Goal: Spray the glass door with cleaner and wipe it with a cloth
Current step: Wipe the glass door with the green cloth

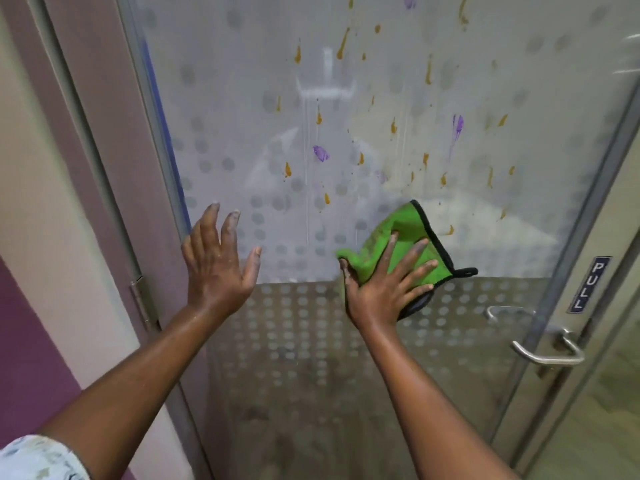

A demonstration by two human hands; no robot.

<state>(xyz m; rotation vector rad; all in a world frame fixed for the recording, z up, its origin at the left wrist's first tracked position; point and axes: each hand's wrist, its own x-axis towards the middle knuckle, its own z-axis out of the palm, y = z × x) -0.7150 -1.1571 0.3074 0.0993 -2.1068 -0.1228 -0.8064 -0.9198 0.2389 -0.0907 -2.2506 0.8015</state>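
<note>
Head view: the glass door (pixel 346 98) fills the frame, spotted with orange and purple smears above a dotted frosted band. A green cloth (pixel 412 244) with black edging is pressed flat against the glass by the right hand (pixel 381 289), fingers spread wide over it, just above the band's upper edge. The left hand (pixel 218 261) is held open and empty near the hinge-side frame (pixel 152 168). Unwiped glass lies open above and to the right. A metal handle (pixel 547 351) and PULL sign (pixel 588 284) sit at the right edge.
</note>
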